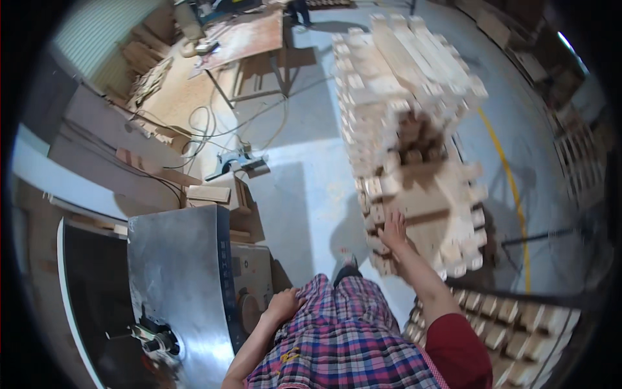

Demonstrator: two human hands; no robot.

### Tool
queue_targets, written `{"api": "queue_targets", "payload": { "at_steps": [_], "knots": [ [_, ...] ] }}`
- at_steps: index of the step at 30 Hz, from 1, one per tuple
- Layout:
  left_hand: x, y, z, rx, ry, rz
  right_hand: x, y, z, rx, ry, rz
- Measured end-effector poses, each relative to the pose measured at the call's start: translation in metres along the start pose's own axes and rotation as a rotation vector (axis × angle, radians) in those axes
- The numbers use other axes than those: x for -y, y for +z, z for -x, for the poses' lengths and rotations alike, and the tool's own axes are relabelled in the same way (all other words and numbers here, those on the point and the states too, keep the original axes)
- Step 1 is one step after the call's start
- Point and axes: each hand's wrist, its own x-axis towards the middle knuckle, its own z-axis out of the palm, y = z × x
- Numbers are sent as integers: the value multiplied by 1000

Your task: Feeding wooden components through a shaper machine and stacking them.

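Observation:
A tall stack of pale wooden blocks [402,110] stands in front of me on the grey floor, blurred by motion. My right hand [392,231] reaches forward and rests its spread fingers on blocks at the stack's lower left side. Whether it grips a block I cannot tell. My left hand [283,305] hangs at my hip with fingers curled, empty, close to the edge of a grey metal machine [178,272]. A plaid shirt fills the lower middle of the view.
More wooden blocks [512,324] lie in rows at the lower right. A yellow line [512,188] runs along the floor. A workbench [249,39], cables [207,129], a power tool [236,162] and boards [103,162] crowd the left. A person's legs [298,11] stand far back.

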Motion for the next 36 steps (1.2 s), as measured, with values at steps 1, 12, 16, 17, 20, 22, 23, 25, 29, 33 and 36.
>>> {"api": "queue_targets", "payload": {
  "at_steps": [1, 12, 16, 17, 20, 22, 23, 25, 29, 33, 36],
  "knots": [
    [-7, -4, -8, -32, -19, 25, -7, 1, -12, 82, -31, 17],
    [-52, -43, -68, -164, 101, 63, -65, 38, -73, 147, -536, 231],
    [-54, -50, -72, -201, 75, 145, -82, 49, -88, 361, -638, 195],
    [-54, -55, -75, -205, 74, 169, -87, 50, -94, 415, -665, 183],
    [-47, -61, -84, -219, 99, 268, -79, 31, -127, 524, -736, 61],
    [-44, -57, -90, -192, 156, 396, -63, -12, -142, 666, -780, -188],
    [-45, -59, -95, -174, 200, 451, -53, -40, -149, 729, -784, -309],
    [-57, -69, -102, -220, 232, 505, 7, -126, -168, 887, -667, -580],
    [-98, -99, -112, -444, 351, 683, 85, -208, -196, 1188, -326, -1024],
    [-118, -137, -99, -587, 462, 1089, 165, -166, -221, 1535, -488, -1962],
    [-90, -149, -83, -660, 305, 1229, 242, -153, -212, 1396, -634, -1846]
  ]
}}
